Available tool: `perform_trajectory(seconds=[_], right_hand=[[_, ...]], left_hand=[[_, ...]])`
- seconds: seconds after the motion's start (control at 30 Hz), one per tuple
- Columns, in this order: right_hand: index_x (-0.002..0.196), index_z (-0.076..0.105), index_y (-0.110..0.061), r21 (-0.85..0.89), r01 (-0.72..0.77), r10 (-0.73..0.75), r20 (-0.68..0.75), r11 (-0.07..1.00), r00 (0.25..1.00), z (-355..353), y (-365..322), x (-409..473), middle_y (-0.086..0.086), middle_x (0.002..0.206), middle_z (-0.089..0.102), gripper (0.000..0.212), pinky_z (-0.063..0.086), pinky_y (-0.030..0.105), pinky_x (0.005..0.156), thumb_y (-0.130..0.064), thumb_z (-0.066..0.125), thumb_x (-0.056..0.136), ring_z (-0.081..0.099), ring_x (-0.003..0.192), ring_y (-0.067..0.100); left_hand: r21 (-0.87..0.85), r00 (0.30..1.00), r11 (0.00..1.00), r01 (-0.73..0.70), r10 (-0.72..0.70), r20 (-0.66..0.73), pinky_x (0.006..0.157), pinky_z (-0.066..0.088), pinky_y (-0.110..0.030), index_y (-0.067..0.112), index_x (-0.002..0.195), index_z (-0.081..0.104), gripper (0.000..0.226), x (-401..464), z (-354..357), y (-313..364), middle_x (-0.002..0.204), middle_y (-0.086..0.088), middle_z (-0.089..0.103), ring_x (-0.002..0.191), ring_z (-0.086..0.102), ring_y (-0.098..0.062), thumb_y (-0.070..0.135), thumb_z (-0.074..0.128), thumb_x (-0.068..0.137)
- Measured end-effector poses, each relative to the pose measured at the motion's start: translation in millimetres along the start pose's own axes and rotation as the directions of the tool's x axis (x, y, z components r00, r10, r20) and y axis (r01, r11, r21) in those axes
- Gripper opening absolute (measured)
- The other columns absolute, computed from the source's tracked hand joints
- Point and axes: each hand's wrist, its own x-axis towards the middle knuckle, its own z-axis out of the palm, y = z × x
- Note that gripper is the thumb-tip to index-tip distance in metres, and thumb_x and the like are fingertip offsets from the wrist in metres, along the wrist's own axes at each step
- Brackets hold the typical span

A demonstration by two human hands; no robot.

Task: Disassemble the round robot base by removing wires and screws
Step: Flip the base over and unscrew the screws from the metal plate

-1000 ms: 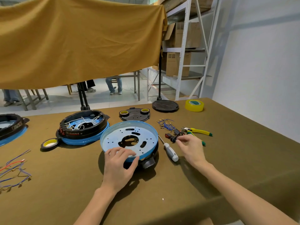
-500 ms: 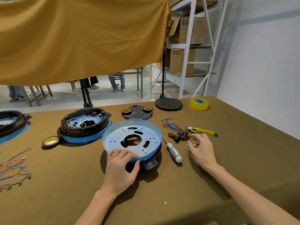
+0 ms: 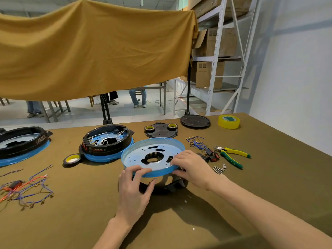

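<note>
A round blue plate with holes sits tilted over a black ring part on the table. My left hand grips the plate's near rim, fingers on top and thumb under. My right hand holds the plate's right rim, fingers over the edge. Removed blue wires and black connectors lie right of the plate. Several small screws lie near my right wrist. A second round base with white wires inside stands behind on the left.
Yellow-green pliers lie at the right. Tape rolls, a black lid and a black cover plate sit at the back. A loose wire bundle lies left. A third base is far left.
My right hand left the parts pile at the right and came to the blue plate's right rim. The screwdriver beside the plate is no longer visible. The view moved closer.
</note>
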Motion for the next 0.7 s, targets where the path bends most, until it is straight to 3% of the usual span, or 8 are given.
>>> perform_trajectory(seconds=[0.1,0.17,0.23,0.3,0.4,0.53,0.7], right_hand=[[0.103,0.073,-0.021,-0.075,0.016,-0.021,-0.067,0.997,0.998,-7.3,6.4,-1.6,-0.006,0.111,0.074,0.017,0.050,0.037,0.103,-0.026,0.077,0.088,0.067,0.107,0.016],[0.100,0.074,-0.020,-0.115,-0.018,0.005,-0.107,0.993,0.994,-12.9,10.9,-3.2,-0.006,0.108,0.075,0.014,0.052,0.037,0.099,-0.025,0.077,0.088,0.068,0.103,0.016],[0.097,0.073,-0.019,-0.148,-0.098,0.076,-0.146,0.984,0.986,-19.2,15.2,-5.5,-0.005,0.101,0.076,0.013,0.055,0.036,0.090,-0.026,0.078,0.087,0.070,0.096,0.017],[0.092,0.072,-0.019,-0.167,-0.196,0.166,-0.181,0.966,0.969,-23.4,17.7,-9.3,-0.005,0.093,0.075,0.013,0.055,0.034,0.079,-0.029,0.079,0.086,0.071,0.086,0.018],[0.089,0.071,-0.020,-0.172,-0.310,0.276,-0.196,0.935,0.941,-23.4,20.7,-17.7,-0.003,0.083,0.074,0.014,0.050,0.034,0.068,-0.029,0.081,0.084,0.069,0.075,0.022],[0.080,0.063,-0.020,-0.157,-0.444,0.413,-0.195,0.882,0.890,-16.1,28.0,-37.1,-0.002,0.072,0.065,0.018,0.041,0.034,0.062,-0.030,0.075,0.089,0.063,0.069,0.024],[0.079,0.062,-0.019,-0.040,-0.573,0.526,-0.348,0.819,0.776,-10.5,33.9,-51.9,-0.004,0.067,0.060,0.022,0.038,0.032,0.050,-0.031,0.078,0.088,0.057,0.060,0.019]], left_hand=[[-0.028,0.997,0.999,-0.023,0.021,-0.073,0.104,0.043,-0.027,0.013,0.120,0.055,0.061,-3.0,-2.0,2.4,0.124,-0.008,0.053,0.120,0.051,-0.017,0.026,0.090,0.072],[-0.037,0.999,0.999,-0.030,0.030,-0.012,0.106,0.041,-0.027,0.015,0.121,0.057,0.059,-3.7,-1.6,3.5,0.128,-0.005,0.053,0.123,0.049,-0.016,0.035,0.087,0.075],[-0.019,0.984,0.999,-0.046,0.048,0.173,0.107,0.038,-0.024,0.023,0.120,0.063,0.051,-1.5,-0.9,0.7,0.125,0.005,0.059,0.122,0.048,-0.010,0.051,0.078,0.081],[0.026,0.911,0.997,-0.066,0.049,0.409,0.113,0.034,-0.028,0.035,0.122,0.063,0.047,2.8,0.8,-4.7,0.122,0.018,0.062,0.122,0.047,-0.002,0.067,0.061,0.087],[0.070,0.812,0.990,-0.122,0.059,0.580,0.115,0.033,-0.037,0.042,0.115,0.065,0.029,5.7,6.6,-10.7,0.111,0.028,0.058,0.112,0.047,0.004,0.060,0.052,0.096],[0.029,0.847,0.998,-0.064,0.039,0.530,0.102,0.038,-0.034,0.039,0.107,0.068,0.019,5.1,9.2,-19.3,0.106,0.026,0.052,0.102,0.046,0.004,0.051,0.056,0.098],[-0.166,0.944,0.975,0.145,-0.086,0.317,0.087,0.039,-0.033,0.030,0.095,0.067,0.005,19.1,9.6,-11.9,0.095,0.016,0.057,0.096,0.052,-0.002,0.035,0.069,0.096]])
